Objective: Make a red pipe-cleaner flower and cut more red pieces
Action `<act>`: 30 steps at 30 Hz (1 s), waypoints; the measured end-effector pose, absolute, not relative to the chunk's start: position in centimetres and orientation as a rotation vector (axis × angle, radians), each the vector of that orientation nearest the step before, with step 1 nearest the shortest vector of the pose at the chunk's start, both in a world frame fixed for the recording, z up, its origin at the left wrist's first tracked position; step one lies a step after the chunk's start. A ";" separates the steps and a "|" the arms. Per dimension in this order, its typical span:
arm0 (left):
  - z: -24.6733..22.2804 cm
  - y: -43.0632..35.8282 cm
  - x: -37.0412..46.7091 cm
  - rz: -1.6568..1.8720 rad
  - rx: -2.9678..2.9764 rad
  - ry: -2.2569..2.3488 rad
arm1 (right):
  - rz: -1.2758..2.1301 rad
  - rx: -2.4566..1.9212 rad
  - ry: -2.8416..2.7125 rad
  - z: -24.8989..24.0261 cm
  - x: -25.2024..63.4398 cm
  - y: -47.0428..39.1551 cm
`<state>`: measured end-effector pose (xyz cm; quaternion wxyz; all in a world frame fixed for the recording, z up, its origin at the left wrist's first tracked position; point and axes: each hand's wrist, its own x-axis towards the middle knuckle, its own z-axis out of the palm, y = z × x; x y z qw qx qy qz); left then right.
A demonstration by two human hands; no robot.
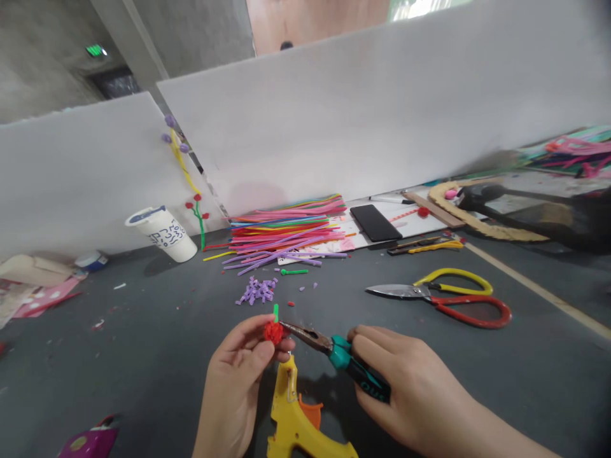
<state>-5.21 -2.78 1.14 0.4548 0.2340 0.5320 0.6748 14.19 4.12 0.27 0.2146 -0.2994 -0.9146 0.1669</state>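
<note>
glue gun (296, 413) cut off at bottom edge; l hand's (243, 372) far fingertips partly hidden behind red ball (273, 332). r hand (401, 381) was wrapped round pliers (344, 357), tip at ball's r side. l hand, palm up, pinched ball above glue gun, nr purple bits (258, 290).

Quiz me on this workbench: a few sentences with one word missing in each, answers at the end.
The ball in the left hand is coloured ____.
The right hand holds a pair of ____.
The glue gun has a body coloured ____.
In this view, the cup is on the ____ of the pipe cleaners.
Missing words: red; pliers; yellow; left.
</note>
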 end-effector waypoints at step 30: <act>1.4 -2.7 -5.3 1.699 0.512 1.300 | 0.506 -0.932 -2.475 0.3 14.1 4.1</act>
